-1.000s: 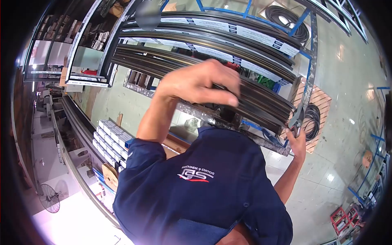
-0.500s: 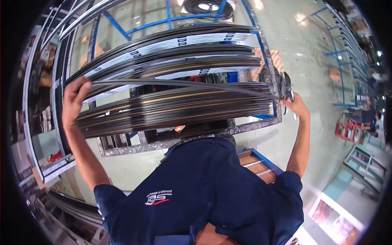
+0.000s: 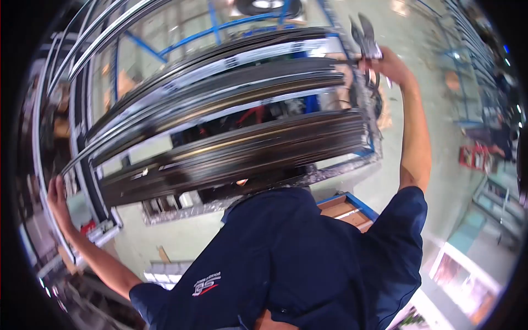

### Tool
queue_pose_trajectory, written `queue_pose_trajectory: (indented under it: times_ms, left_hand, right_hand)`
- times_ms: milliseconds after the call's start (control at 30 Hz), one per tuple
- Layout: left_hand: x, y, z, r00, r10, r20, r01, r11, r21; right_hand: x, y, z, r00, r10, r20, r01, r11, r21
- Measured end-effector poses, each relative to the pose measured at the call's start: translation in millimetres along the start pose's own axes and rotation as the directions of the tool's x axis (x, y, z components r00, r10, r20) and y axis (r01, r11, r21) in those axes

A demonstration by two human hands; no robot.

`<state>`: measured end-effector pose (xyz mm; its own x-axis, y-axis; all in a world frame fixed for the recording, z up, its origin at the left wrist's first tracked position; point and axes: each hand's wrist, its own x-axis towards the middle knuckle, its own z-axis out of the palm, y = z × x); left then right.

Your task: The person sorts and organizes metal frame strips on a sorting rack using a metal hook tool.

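A blue metal rack point(image 3: 217, 25) carries the load — a stack of long dark metal strips point(image 3: 236, 146) lying flat across it, running from about nine o'clock to three o'clock in the view. Some strips in the upper layers bear white labels point(image 3: 264, 52). The ends of the stack at three o'clock line up just beside the rack's blue corner post point(image 3: 374, 148). Below the stack, around six o'clock, a silvery frame point(image 3: 330, 173) edges the rack. The pale shiny floor point(image 3: 434, 66) bears the rack — on it, near twelve o'clock, lies a black coil of cable point(image 3: 267, 6); at five o'clock a blue-edged wooden pallet point(image 3: 344, 209) sits flat.
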<state>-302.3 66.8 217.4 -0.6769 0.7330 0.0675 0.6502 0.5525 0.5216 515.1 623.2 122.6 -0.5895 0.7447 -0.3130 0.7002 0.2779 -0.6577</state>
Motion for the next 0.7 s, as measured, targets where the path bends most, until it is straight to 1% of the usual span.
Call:
queue_pose_trajectory:
  times_ms: [67, 100, 133, 167, 200, 233, 267, 300, 333, 367, 400, 433, 467, 500, 533, 567, 600, 633, 667, 700]
  left_hand:
    - [-32, -9, 9, 0.983, -0.003, -0.186, 0.035, 0.985, 0.172]
    - [-45, -8, 13, 0.979, -0.045, -0.197, 0.071, 0.99, 0.125]
    - [-55, 1, 13, 0.995, -0.04, -0.09, 0.051, 0.991, 0.125]
    - [-62, 8, 16, 0.992, -0.006, -0.126, 0.038, 0.967, 0.252]
    - [-65, 12, 17, 0.988, -0.051, -0.149, 0.102, 0.928, 0.36]
    - [-64, -12, 16, 0.99, 0.032, -0.141, 0.012, 0.954, 0.301]
    - [-64, -16, 14, 0.99, -0.032, -0.139, 0.081, 0.929, 0.36]
    - [-65, -18, 18, 0.983, -0.061, -0.173, 0.122, 0.921, 0.371]
    - [-61, -30, 17, 0.978, -0.078, -0.191, 0.151, 0.9, 0.409]
    - [-58, -58, 18, 0.976, -0.086, -0.202, 0.167, 0.885, 0.433]
    - [-50, -89, 24, 0.975, -0.089, -0.202, 0.173, 0.876, 0.451]
    - [-42, -122, 30, 0.975, -0.081, -0.206, 0.172, 0.863, 0.475]
    - [-33, -138, 39, 0.972, -0.139, -0.191, 0.218, 0.839, 0.499]
    - [-24, -152, 49, 0.974, -0.15, -0.17, 0.218, 0.834, 0.507]
    - [-14, -165, 59, 0.975, -0.17, -0.145, 0.221, 0.824, 0.521]
    - [-4, -174, 70, 0.974, -0.184, -0.13, 0.225, 0.813, 0.537]
    - [6, -195, 84, 0.982, -0.105, -0.157, 0.169, 0.857, 0.486]
    - [19, -219, 94, 0.98, -0.122, -0.155, 0.184, 0.85, 0.493]
    - [33, -242, 100, 0.988, -0.12, -0.101, 0.156, 0.84, 0.52]
    - [39, -237, 108, 0.989, -0.121, -0.08, 0.145, 0.85, 0.506]
  right_hand:
    - [32, 60, 56, 0.991, -0.117, 0.069, 0.098, 0.967, 0.234]
    - [28, 41, 83, 0.993, -0.115, -0.004, 0.113, 0.97, 0.213]
    - [44, 60, 102, 0.994, -0.069, 0.083, 0.046, 0.966, 0.255]
    - [50, 51, 113, 0.991, 0.025, 0.135, -0.055, 0.973, 0.223]
    - [62, 65, 124, 0.991, -0.022, 0.135, 0.005, 0.992, 0.129]
    - [65, 60, 135, 0.992, -0.014, 0.123, -0.011, 0.979, 0.203]
    - [69, 53, 141, 0.995, 0.018, 0.103, -0.045, 0.961, 0.273]
    - [77, 41, 147, 0.996, -0.001, 0.084, -0.021, 0.962, 0.272]
    - [77, 31, 151, 0.998, -0.003, 0.058, -0.013, 0.962, 0.273]
    - [69, 20, 155, 1.0, 0.008, 0.019, -0.013, 0.964, 0.265]
    - [63, 0, 161, 0.999, -0.024, -0.027, 0.03, 0.974, 0.223]
    - [64, -5, 166, 1.0, 0.008, -0.008, -0.006, 0.98, 0.199]
    - [63, -8, 178, 0.997, -0.035, -0.075, 0.048, 0.982, 0.182]
    - [66, -8, 188, 0.997, -0.023, -0.072, 0.036, 0.982, 0.186]
    - [71, 0, 201, 0.996, -0.048, -0.077, 0.063, 0.979, 0.194]
    - [69, -8, 212, 0.993, -0.009, -0.12, 0.029, 0.986, 0.164]
    - [72, -10, 223, 0.99, -0.024, -0.141, 0.046, 0.987, 0.155]
    - [75, -9, 232, 0.985, -0.001, -0.173, 0.016, 0.996, 0.082]
    - [73, -22, 238, 0.981, 0.046, -0.189, -0.027, 0.994, 0.102]
    - [70, -35, 242, 0.979, 0.055, -0.194, -0.037, 0.995, 0.093]
